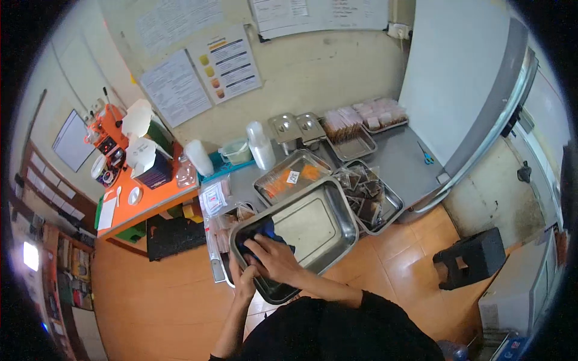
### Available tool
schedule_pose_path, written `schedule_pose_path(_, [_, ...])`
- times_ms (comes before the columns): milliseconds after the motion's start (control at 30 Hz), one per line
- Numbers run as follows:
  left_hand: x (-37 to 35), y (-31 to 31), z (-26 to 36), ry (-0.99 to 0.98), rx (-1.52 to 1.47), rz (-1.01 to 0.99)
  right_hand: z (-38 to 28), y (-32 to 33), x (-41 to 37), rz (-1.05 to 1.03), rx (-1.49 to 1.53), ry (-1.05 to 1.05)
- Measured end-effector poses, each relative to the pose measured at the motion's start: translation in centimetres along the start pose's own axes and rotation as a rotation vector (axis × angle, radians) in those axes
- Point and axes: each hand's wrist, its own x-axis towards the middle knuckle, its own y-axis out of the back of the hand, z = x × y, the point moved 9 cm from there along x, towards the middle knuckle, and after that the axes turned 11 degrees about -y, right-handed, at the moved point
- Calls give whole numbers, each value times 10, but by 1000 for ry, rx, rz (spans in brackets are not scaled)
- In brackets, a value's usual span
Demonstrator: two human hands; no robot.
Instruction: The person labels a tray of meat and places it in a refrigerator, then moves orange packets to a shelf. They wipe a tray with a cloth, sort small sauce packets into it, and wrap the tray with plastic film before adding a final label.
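Black clothing [337, 331] is seen nearest the camera, and from it both bare forearms are extended over a deep steel pan [310, 225]. The pan is tilted in front of the body, above the floor and before the counter's near edge. Its near-left rim is gripped by the left hand [243, 280], narrowly closed around the metal. A dark blue cloth [268, 228] is bunched inside the pan at its left end, and it is covered by the right hand [272, 259], whose fingers are laid over it; how tightly the cloth is grasped cannot be told.

Just beyond the pan, orange packets [280, 185] with a white label are held in a shallow tray. To the right of it, dark packets [368, 201] are spread in another steel tray [391, 207]. Farther back on the grey counter [412, 144], stacked packets [342, 120] and lidded steel containers [283, 127] are lined up near the wall, with clear cups [260, 147] placed to their left. Blue-handled scissors [427, 157] are laid at the counter's right. At the left, boxes [150, 162] are set on an orange table [150, 206].
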Motion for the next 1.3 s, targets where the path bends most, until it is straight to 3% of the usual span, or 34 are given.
schedule_pose_path(67, [-2, 0, 13, -35, 15, 30, 14, 7, 8, -27, -105, 54])
schedule_pose_path(133, [-5, -1, 35, -70, 23, 69, 54, 30, 10, 123, -401, -79])
schedule_pose_path(267, [-11, -10, 50, -111, 50, 84, 118, 83, 18, 408, -593, -331])
schedule_pose_path(300, [-11, -10, 55, -160, 77, 100, 132, 87, 20, 330, -553, -462])
schedule_pose_path(367, [-11, 1, 44, -112, 38, 209, 133, 81, 18, 283, -604, -470])
schedule_pose_path(567, [7, 11, 33, -111, 10, 250, 139, 90, -25, 215, -976, -510])
schedule_pose_path(633, [7, 6, 31, -92, -4, 246, 143, 99, -44, 137, -977, -515])
schedule_pose_path(733, [16, -2, 28, -90, 39, 169, 141, 117, -71, 46, -922, -481])
schedule_pose_path(800, [20, -9, 26, -105, 21, 169, 147, 121, -95, -172, -849, -582])
schedule_pose_path(867, [23, -31, 29, -93, 23, 103, 144, 137, -106, -167, -825, -624])
schedule_pose_path(933, [21, -61, 37, -72, 45, 2, 159, 139, -125, -339, -636, -784])
schedule_pose_path(967, [19, -79, 44, -47, 56, -56, 162, 143, -130, -325, -641, -807])
schedule_pose_path(1033, [21, -119, 51, -250, 1, -176, 168, 122, -141, -396, -246, -907])
schedule_pose_path(1100, [19, -157, 44, -274, 47, -318, 149, 115, -134, -387, -156, -944])
schedule_pose_path(1200, [21, -216, 41, -234, 5, -427, 145, 108, -130, -161, 121, -768])
schedule_pose_path(1300, [27, -267, 37, -284, -77, -451, 180, 130, -147, -292, 231, -927])
